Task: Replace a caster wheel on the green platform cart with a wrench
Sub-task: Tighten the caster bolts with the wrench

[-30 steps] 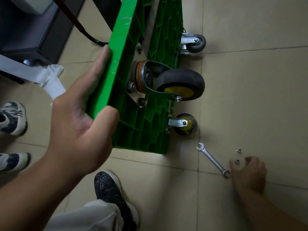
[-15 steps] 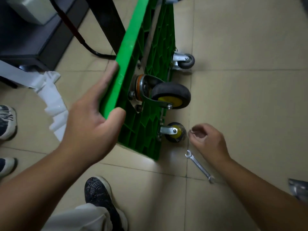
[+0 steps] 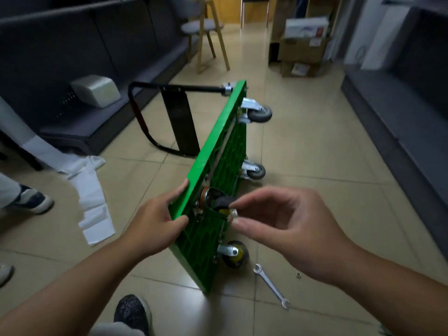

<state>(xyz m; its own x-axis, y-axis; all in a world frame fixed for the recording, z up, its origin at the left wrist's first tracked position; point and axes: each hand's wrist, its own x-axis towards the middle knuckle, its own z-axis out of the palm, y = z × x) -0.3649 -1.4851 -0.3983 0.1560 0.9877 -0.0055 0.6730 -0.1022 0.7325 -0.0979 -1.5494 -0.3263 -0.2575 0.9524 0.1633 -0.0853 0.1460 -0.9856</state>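
green cart (image 3: 219, 151) tipped on its side on the floor (image 3: 315, 166), left hand (image 3: 155, 224) gripping its near edge, right hand (image 3: 291, 229) pinching a small pale piece (image 3: 233, 212) too blurred to name, against the upper near wheel (image 3: 224, 202), wrench (image 3: 271, 285) lying on the floor by the lower wheel (image 3: 236, 255), nut (image 3: 298, 275) just beside it

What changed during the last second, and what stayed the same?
The right hand rose from the floor to the upper caster wheel, pinching a small part, too blurred to name; one nut remains by the wrench. The left hand still grips the green cart; wrench untouched.
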